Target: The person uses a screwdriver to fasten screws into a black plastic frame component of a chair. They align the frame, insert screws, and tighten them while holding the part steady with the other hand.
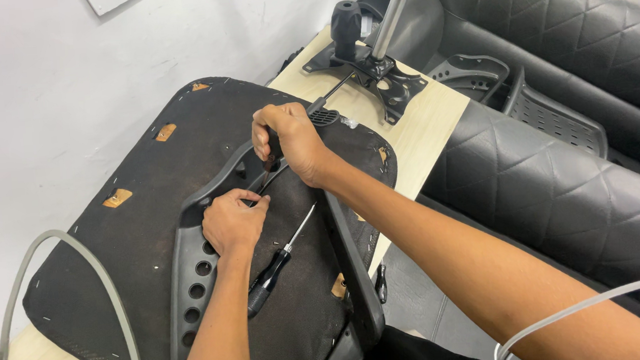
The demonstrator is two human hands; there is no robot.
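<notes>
Upturned seat base (146,218) lies on the wooden table (423,128), near its wall-side edge. Right hand (289,140) is clenched around a thin tool over the black plastic armrest bracket (190,284); left hand (233,222) is closed, pressing the bracket (fastener itself hidden). Spare screwdriver (277,265) lies unused beside the left wrist. Bracket not yet fixed, judging by this.

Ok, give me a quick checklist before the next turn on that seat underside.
1. Right hand gripping the tool: ok.
2. Tool tip seated in the fastener: cannot tell, hands hide it.
3. Left hand bracing the plastic frame: ok.
4. Seat lying flat on the table: ok, though its near edge overhangs.
5. Spare screwdriver loose on the seat near the left wrist: not ok, it may roll.
6. Chair mechanism apart from the hands: ok.
</notes>
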